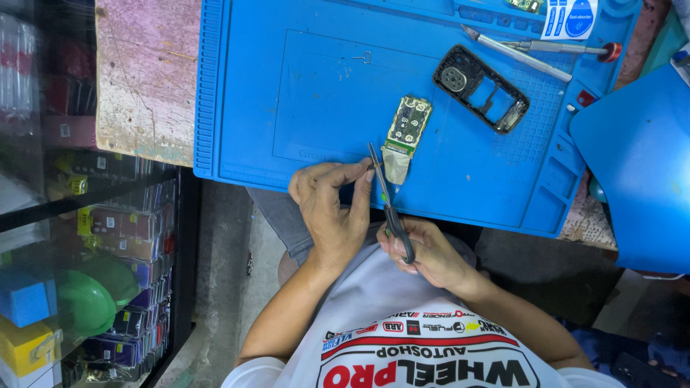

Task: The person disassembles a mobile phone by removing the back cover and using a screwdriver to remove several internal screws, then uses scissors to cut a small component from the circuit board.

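My right hand [431, 259] grips the black handles of a pair of scissors [388, 205], whose blades point away from me over the near edge of a blue work mat [316, 86]. My left hand [330, 205] has its thumb and forefinger pinched together right against the blade. Anything between those fingertips is too small to see. Just beyond the blade tips lies a small green circuit board [408, 122] with a piece of silver foil [395, 167] at its near end.
A black phone frame [481, 90] lies on the mat's right part, with a red-capped screwdriver [568, 48] and a thin metal tool [517, 54] behind it. A blue plastic sheet [640, 165] sits at right. A worn wooden tabletop [147, 72] and a glass display case [93, 237] are at left.
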